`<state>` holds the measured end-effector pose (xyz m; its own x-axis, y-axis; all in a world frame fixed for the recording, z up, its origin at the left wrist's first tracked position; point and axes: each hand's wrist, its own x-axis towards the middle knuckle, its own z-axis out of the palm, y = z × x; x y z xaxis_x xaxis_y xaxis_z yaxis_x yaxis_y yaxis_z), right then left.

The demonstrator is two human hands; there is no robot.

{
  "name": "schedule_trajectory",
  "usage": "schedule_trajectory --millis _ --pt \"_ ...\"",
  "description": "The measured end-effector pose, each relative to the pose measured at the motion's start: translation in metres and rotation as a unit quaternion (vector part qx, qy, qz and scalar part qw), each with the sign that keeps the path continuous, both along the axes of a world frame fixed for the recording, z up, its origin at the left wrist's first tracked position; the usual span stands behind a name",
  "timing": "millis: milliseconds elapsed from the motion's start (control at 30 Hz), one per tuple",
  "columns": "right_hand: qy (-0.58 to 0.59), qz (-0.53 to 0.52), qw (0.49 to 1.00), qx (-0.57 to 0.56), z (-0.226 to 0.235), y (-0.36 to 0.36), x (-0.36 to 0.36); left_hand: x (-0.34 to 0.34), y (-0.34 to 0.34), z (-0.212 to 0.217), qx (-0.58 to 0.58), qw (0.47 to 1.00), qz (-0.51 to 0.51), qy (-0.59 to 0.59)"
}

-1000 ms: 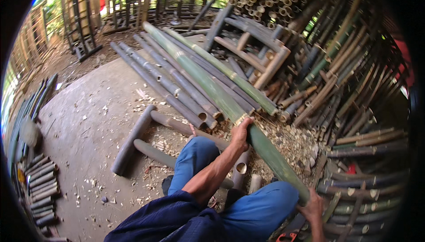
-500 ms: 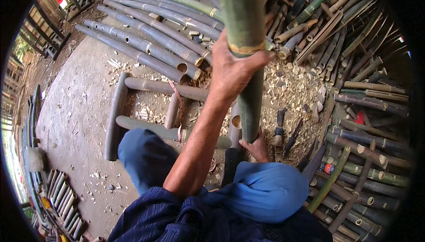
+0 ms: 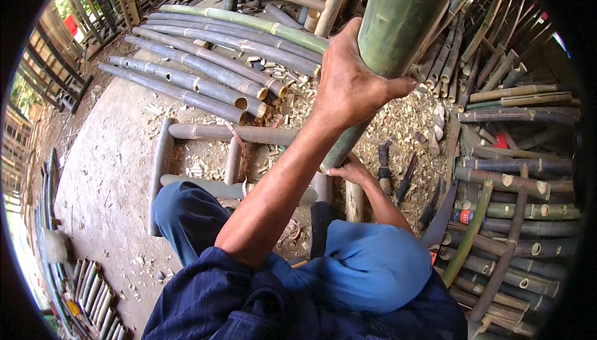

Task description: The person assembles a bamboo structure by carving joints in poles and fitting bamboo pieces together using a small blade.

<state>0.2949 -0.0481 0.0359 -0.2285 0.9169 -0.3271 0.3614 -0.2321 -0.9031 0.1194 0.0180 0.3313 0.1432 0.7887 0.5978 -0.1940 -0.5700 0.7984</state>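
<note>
A thick green bamboo pole (image 3: 404, 23) rises from between my knees toward the top edge, tilted to the right. My left hand (image 3: 357, 82) is wrapped around it partway up, thumb pointing right. Lower down, my right hand (image 3: 349, 169) grips the pole's bottom end, its forearm passing beyond my right knee. That end is close above a pale upright bamboo piece (image 3: 354, 202). To the left lies a bamboo frame (image 3: 233, 132) with crosspieces. Right of my right hand, a dark-handled tool (image 3: 384, 169) and another slim dark tool (image 3: 407, 178) rest among the shavings.
Several grey bamboo poles (image 3: 180, 88) lie side by side at the far left. Stacked bamboo lengths (image 3: 519, 209) fill the right side, with a bluish flat blade (image 3: 440, 215) beside my knee. Wood chips (image 3: 398, 122) cover the ground. More short bamboo pieces (image 3: 93, 290) lie lower left.
The pole's upper part has swung right and nearer, and its bottom end has shifted left and up. Both hands moved along with it, still gripping. My right forearm now shows.
</note>
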Motion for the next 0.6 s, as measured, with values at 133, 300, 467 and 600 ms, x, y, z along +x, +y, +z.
schedule_trajectory --millis 133,300,467,600 --pt "-0.051 -0.046 0.998 0.011 -0.029 -0.001 0.018 0.015 -0.014 0.006 -0.002 0.999 -0.038 0.004" --pt "-0.056 0.011 0.998 -0.006 -0.010 -0.009 0.024 0.014 -0.032 0.009 0.001 0.993 -0.084 0.084" --pt "-0.096 0.065 0.986 0.120 0.100 -0.003 0.056 0.013 -0.040 0.010 0.024 0.980 -0.161 0.113" --pt "0.109 -0.096 0.943 0.301 0.250 -0.002 0.078 0.018 -0.038 0.003 0.024 0.981 -0.159 0.113"
